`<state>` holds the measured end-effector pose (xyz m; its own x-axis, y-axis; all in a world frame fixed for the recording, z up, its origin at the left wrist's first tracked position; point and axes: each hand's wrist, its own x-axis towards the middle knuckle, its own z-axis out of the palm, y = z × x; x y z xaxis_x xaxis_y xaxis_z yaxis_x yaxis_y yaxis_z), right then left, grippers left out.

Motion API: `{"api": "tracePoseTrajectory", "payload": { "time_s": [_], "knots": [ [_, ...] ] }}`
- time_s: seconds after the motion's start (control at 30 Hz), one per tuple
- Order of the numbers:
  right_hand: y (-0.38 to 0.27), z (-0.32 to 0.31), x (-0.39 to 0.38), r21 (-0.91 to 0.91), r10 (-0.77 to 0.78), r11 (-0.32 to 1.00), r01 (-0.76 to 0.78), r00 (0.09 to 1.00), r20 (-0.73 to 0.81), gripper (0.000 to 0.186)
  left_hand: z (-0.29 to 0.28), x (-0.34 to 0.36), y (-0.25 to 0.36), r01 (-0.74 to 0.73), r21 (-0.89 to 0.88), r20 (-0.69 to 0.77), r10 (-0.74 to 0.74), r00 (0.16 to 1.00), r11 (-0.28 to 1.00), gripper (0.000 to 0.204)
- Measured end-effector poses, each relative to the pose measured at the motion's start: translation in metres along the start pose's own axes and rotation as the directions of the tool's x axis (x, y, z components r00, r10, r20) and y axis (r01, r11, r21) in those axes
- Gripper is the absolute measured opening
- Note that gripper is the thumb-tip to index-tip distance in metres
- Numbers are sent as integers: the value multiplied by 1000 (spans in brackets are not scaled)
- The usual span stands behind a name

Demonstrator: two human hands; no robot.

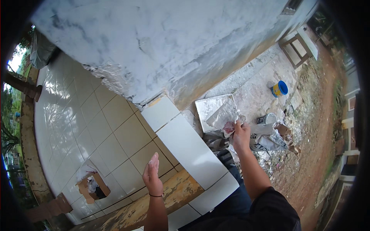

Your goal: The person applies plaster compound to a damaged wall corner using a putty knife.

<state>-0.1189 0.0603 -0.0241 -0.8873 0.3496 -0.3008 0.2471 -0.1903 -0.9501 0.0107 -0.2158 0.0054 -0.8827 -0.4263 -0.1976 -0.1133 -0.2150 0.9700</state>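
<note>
your right hand [241,135] closes around a flat, white-smeared tool [223,116], its broad face overlapping a white tray [202,117] on the ground; whether the two touch, you cannot tell. your left hand [153,175], empty, is raised with fingers straight and close together, near a tiled ledge [187,142]. a blue-and-yellow bucket [276,90] stands beyond, past a crumpled sack [269,140].
</note>
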Motion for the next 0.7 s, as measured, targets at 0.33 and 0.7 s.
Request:
{"api": "tracePoseTrajectory", "payload": {
  "time_s": [0.33,0.7],
  "knots": [
    [33,-147,105,-875,33,479,-65,998,-56,27,127,-45,-29,-306,336,227,238,944,891,38],
    [294,-210,372,-976,77,204,77,993,94,24,293,85,-97,457,-539,254,-381,889,707,62]
  ]
}}
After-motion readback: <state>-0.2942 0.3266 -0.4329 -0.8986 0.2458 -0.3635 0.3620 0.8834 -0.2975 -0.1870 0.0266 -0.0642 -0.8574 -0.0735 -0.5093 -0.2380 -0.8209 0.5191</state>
